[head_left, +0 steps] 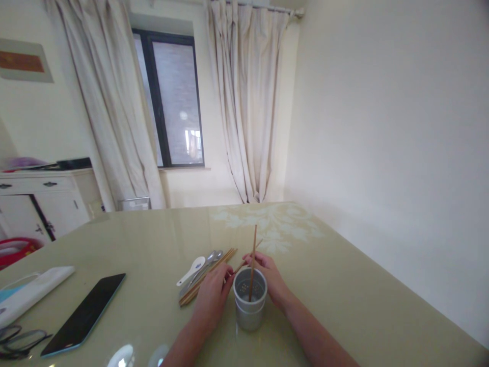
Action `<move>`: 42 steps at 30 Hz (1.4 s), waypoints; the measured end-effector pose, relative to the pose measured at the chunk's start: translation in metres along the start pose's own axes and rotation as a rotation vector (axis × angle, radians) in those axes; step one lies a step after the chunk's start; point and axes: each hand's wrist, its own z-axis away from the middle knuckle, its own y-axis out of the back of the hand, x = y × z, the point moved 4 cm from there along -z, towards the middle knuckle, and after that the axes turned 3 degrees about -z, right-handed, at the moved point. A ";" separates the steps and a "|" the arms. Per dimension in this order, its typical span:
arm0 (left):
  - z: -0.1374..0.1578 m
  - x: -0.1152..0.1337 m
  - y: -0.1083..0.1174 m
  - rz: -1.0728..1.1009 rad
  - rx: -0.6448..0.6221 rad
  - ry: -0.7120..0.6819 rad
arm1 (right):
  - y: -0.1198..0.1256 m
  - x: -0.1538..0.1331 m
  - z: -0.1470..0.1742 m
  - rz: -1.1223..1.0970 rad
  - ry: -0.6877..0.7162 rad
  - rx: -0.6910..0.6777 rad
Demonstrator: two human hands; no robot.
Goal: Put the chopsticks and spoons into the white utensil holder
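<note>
A grey utensil cup (250,308) with holes in its bottom stands upright on the table between my forearms. One wooden chopstick (252,270) stands in it, its upper end well above the rim. Just behind the cup, my left hand (214,286) and my right hand (269,272) are closed on another chopstick (259,243), which slants up to the right. Left of my left hand lies a bundle of chopsticks (191,294). Beside it are metal spoons (211,257) and a white soup spoon (193,270) with a blue mark.
A dark-screened tablet or phone (86,313), glasses (23,340) and a white long object (38,294) lie on the left of the glossy table (344,306). A wall (393,153) runs along the right edge. Curtains (248,102) and a window (178,102) are behind.
</note>
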 end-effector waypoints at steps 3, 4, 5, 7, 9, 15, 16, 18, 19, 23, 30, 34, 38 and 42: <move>-0.003 -0.009 0.009 -0.069 0.088 0.013 | 0.019 -0.019 -0.003 0.005 0.123 0.203; -0.004 -0.015 0.013 -0.135 0.109 0.049 | 0.032 -0.028 -0.003 0.017 0.186 0.315; -0.004 -0.021 0.017 -0.216 0.116 0.093 | 0.045 -0.038 -0.002 0.047 0.269 0.428; -0.003 -0.033 0.023 -0.376 0.087 0.176 | 0.070 -0.058 0.004 0.089 0.417 0.611; -0.001 -0.041 0.026 -0.481 0.036 0.222 | 0.090 -0.073 0.010 0.030 0.499 0.712; 0.000 -0.036 0.023 -0.533 -0.049 0.214 | 0.080 -0.083 0.018 -0.060 0.523 0.567; 0.000 -0.034 0.023 -0.527 -0.058 0.205 | 0.072 -0.082 0.019 -0.039 0.520 0.520; 0.000 -0.030 0.023 -0.521 -0.075 0.188 | 0.055 -0.080 0.021 0.012 0.503 0.421; 0.001 -0.029 0.023 -0.520 -0.080 0.182 | 0.048 -0.079 0.022 0.038 0.488 0.371; 0.003 -0.029 0.024 -0.530 -0.075 0.185 | 0.032 -0.070 0.022 0.114 0.423 0.227; 0.004 -0.029 0.023 -0.559 -0.075 0.205 | 0.024 -0.060 0.020 0.163 0.349 0.122; 0.005 -0.029 0.022 -0.567 -0.075 0.190 | 0.017 -0.058 0.022 0.213 0.323 0.072; 0.006 -0.031 0.023 -0.568 -0.080 0.193 | 0.013 -0.054 0.022 0.236 0.307 0.059; 0.003 -0.030 0.023 -0.476 0.005 0.162 | 0.015 -0.045 0.017 0.252 0.291 0.074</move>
